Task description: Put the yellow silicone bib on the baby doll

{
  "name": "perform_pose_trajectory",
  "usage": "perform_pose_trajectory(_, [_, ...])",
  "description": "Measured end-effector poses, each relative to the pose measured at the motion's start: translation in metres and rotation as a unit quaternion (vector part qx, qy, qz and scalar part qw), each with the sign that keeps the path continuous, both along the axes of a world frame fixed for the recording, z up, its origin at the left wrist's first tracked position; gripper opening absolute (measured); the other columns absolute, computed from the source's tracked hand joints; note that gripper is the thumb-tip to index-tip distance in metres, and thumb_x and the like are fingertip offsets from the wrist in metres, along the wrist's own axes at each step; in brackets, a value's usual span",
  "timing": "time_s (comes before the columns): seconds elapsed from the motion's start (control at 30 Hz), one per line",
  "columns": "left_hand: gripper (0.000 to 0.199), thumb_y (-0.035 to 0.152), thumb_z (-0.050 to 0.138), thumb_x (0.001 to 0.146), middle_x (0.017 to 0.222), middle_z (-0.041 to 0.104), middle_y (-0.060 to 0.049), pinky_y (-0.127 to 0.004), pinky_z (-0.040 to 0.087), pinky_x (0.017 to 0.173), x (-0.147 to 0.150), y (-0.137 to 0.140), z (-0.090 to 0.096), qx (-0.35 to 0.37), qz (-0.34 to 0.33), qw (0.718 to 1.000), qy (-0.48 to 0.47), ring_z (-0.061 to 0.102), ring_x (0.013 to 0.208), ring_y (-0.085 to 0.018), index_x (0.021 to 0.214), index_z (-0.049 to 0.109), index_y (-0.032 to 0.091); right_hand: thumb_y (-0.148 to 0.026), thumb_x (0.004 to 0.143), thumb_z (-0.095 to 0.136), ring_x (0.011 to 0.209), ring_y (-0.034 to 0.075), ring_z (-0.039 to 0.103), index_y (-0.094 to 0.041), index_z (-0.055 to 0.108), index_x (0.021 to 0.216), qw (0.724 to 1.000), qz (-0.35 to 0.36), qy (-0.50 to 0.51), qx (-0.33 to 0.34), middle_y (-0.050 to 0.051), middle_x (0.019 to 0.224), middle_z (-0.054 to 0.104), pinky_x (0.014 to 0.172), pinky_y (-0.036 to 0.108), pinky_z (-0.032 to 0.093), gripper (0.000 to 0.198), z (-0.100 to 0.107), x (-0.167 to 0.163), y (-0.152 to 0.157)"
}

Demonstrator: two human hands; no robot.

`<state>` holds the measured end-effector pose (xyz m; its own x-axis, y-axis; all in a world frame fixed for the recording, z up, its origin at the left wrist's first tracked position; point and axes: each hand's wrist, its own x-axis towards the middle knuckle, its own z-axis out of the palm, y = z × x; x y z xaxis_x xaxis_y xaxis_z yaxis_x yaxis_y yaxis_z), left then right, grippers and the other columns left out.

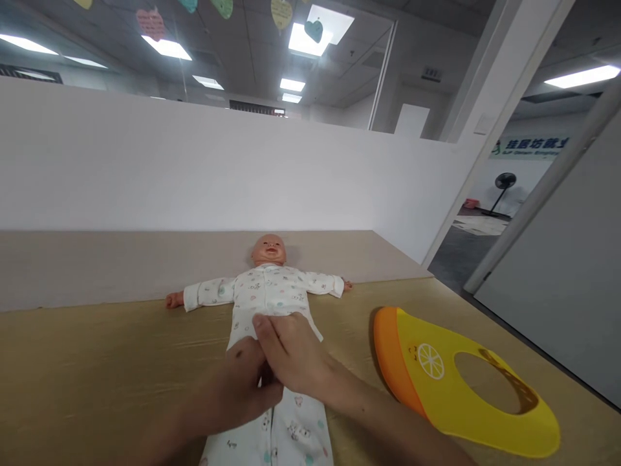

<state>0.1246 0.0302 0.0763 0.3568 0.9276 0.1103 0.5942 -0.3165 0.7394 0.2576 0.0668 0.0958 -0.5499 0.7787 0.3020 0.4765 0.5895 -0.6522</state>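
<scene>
A baby doll [268, 250] lies on its back with its arms spread, dressed in a white printed onesie [272, 288] with a seam down the front. My left hand [242, 385] is closed at the onesie's waist, slightly blurred. Against it, my right hand [295, 353] is closed too, its thumb lying along the front of the garment. Both hands appear to pinch the cloth near the front seam; the fingertips are mostly hidden. To the right lies a yellow baby bib [436, 382] with an orange pocket, touched by neither hand.
The table [121, 362] has a tan cover, with a paler strip along its back. Behind it rises a white partition [194, 162] with glass above. On the right, a grey door [557, 291] stands beside a doorway, with a black fan [505, 182] beyond.
</scene>
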Motion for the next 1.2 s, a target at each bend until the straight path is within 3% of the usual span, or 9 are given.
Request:
perform_pose_trajectory(0.1, [0.011, 0.024, 0.045, 0.073, 0.061, 0.052, 0.004, -0.022, 0.039, 0.048, -0.008, 0.008, 0.004, -0.011, 0.013, 1.0, 0.001, 0.05, 0.053, -0.011, 0.075, 0.055, 0.019, -0.038, 0.097, 0.031, 0.057, 0.01, 0.043, -0.018, 0.044, 0.065, 0.999, -0.008, 0.03, -0.021, -0.001, 0.06, 0.05, 0.057, 0.025, 0.03, 0.04, -0.004, 0.0, 0.004])
perform_pose_trajectory(0.27, [0.016, 0.031, 0.049, 0.082, 0.082, 0.062, 0.0, -0.024, 0.047, 0.06, -0.012, 0.021, 0.014, 0.064, 0.093, 0.981, -0.155, 0.059, 0.07, -0.013, 0.091, 0.056, 0.02, -0.033, 0.093, 0.04, 0.098, 0.019, 0.052, -0.018, 0.051, 0.109, 0.981, -0.049, 0.128, 0.134, 0.009, 0.105, 0.059, 0.084, 0.033, 0.041, 0.024, -0.012, -0.001, 0.002])
perform_pose_trajectory(0.37, [0.025, 0.025, 0.053, 0.076, 0.101, 0.061, -0.004, -0.031, 0.052, 0.074, -0.01, 0.024, 0.008, 0.14, 0.161, 0.959, -0.188, 0.061, 0.089, -0.017, 0.1, 0.051, 0.022, -0.03, 0.092, 0.04, 0.104, 0.021, 0.051, -0.017, 0.051, 0.109, 0.973, -0.02, 0.148, 0.176, 0.011, 0.11, 0.058, 0.088, 0.036, 0.043, 0.025, -0.017, -0.005, -0.002])
perform_pose_trajectory(0.5, [0.038, 0.015, 0.048, 0.07, 0.108, 0.06, -0.005, -0.037, 0.051, 0.085, -0.011, 0.02, 0.0, 0.253, 0.174, 0.941, -0.145, 0.059, 0.098, -0.019, 0.108, 0.049, 0.022, -0.031, 0.095, 0.03, 0.084, 0.017, 0.057, -0.016, 0.055, 0.095, 0.98, 0.043, 0.157, 0.113, 0.008, 0.089, 0.062, 0.078, 0.033, 0.046, 0.028, -0.023, -0.011, -0.007])
perform_pose_trajectory(0.63, [0.041, 0.011, 0.045, 0.072, 0.109, 0.061, -0.005, -0.035, 0.051, 0.083, -0.013, 0.017, -0.002, 0.41, 0.122, 0.902, -0.058, 0.058, 0.104, -0.022, 0.111, 0.05, 0.023, -0.034, 0.096, 0.026, 0.079, 0.015, 0.058, -0.016, 0.053, 0.099, 0.97, 0.109, 0.217, 0.004, 0.006, 0.087, 0.062, 0.072, 0.029, 0.047, 0.032, -0.029, -0.018, -0.017])
perform_pose_trajectory(0.73, [0.046, 0.004, 0.041, 0.067, 0.107, 0.062, -0.006, -0.031, 0.052, 0.072, -0.01, 0.016, -0.001, 0.491, 0.145, 0.857, -0.053, 0.06, 0.1, -0.022, 0.107, 0.052, 0.022, -0.045, 0.087, 0.044, 0.077, 0.017, 0.057, -0.015, 0.047, 0.11, 0.966, 0.117, 0.228, 0.026, 0.006, 0.088, 0.06, 0.069, 0.032, 0.048, 0.038, -0.034, -0.023, -0.025])
perform_pose_trajectory(0.9, [0.034, -0.003, 0.041, 0.065, 0.087, 0.065, -0.002, -0.032, 0.05, 0.071, -0.007, 0.016, 0.005, 0.551, 0.136, 0.822, -0.036, 0.062, 0.083, -0.018, 0.085, 0.057, 0.02, -0.051, 0.076, 0.059, 0.08, 0.019, 0.057, -0.018, 0.037, 0.121, 0.971, 0.103, 0.213, -0.023, 0.007, 0.099, 0.059, 0.064, 0.031, 0.049, 0.06, -0.044, -0.029, -0.029])
perform_pose_trajectory(1.0, [0.028, -0.004, 0.041, 0.067, 0.064, 0.058, 0.002, -0.026, 0.046, 0.06, -0.009, 0.016, 0.006, 0.549, 0.109, 0.828, -0.027, 0.056, 0.066, -0.013, 0.071, 0.054, 0.02, -0.061, 0.073, 0.061, 0.08, 0.019, 0.054, -0.018, 0.041, 0.115, 0.976, 0.092, 0.197, -0.027, 0.006, 0.094, 0.058, 0.064, 0.031, 0.048, 0.063, -0.049, -0.031, -0.028])
perform_pose_trajectory(1.2, [0.028, -0.005, 0.036, 0.06, 0.054, 0.05, 0.004, -0.024, 0.038, 0.053, -0.013, 0.019, 0.003, 0.514, 0.115, 0.85, -0.011, 0.045, 0.056, -0.012, 0.062, 0.048, 0.02, -0.061, 0.076, 0.058, 0.067, 0.013, 0.047, -0.017, 0.05, 0.102, 0.967, 0.087, 0.238, -0.035, 0.001, 0.079, 0.053, 0.058, 0.027, 0.042, 0.052, -0.05, -0.031, -0.027])
